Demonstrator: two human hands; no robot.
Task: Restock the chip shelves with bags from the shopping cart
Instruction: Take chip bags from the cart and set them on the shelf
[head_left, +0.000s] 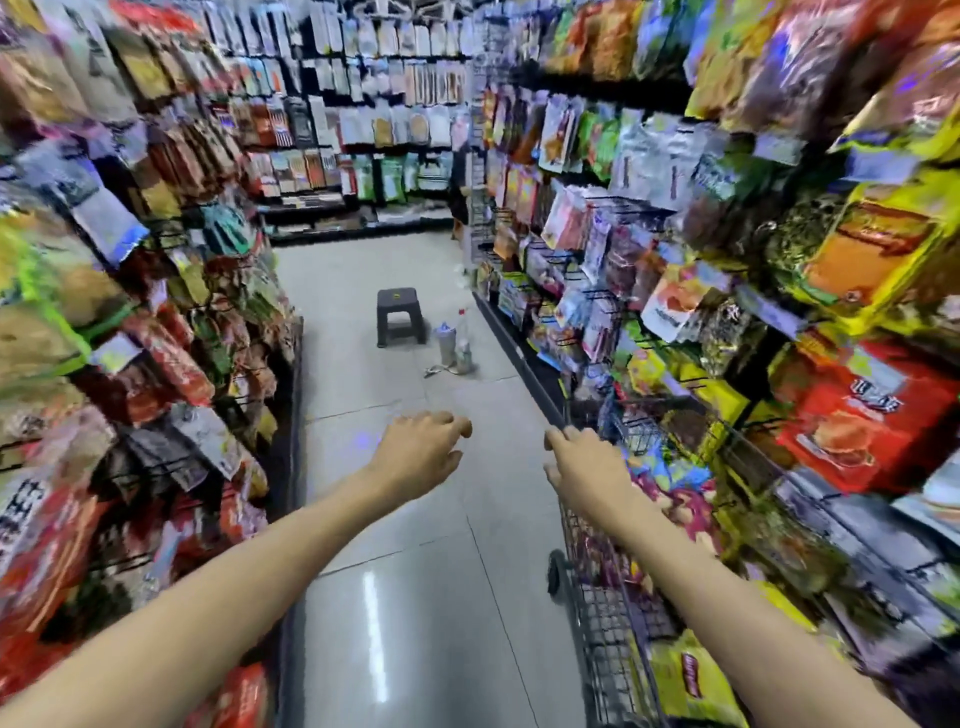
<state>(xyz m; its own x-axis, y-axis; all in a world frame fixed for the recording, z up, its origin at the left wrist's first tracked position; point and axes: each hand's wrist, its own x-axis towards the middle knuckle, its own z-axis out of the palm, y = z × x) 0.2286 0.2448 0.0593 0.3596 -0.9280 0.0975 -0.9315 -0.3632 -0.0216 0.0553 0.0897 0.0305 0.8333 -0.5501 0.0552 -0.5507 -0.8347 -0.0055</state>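
Observation:
A wire shopping cart (602, 618) stands at the right of the aisle, against the right-hand chip shelves (831, 322). It holds several chip bags, among them a yellow bag (685, 680) and a purple bag (680, 499). My right hand (587, 467) reaches over the cart's left rim with loosely bent fingers and holds nothing. My left hand (421, 447) hovers over the floor to the left of the cart, fingers loosely curled and empty. The picture is blurred by motion.
Packed snack shelves (130, 338) line the left side too. A dark plastic stool (399, 317) stands mid-aisle ahead, with a few bottles (454, 345) on the floor beside it. More shelving (374, 130) closes the far end. Tiled floor runs between.

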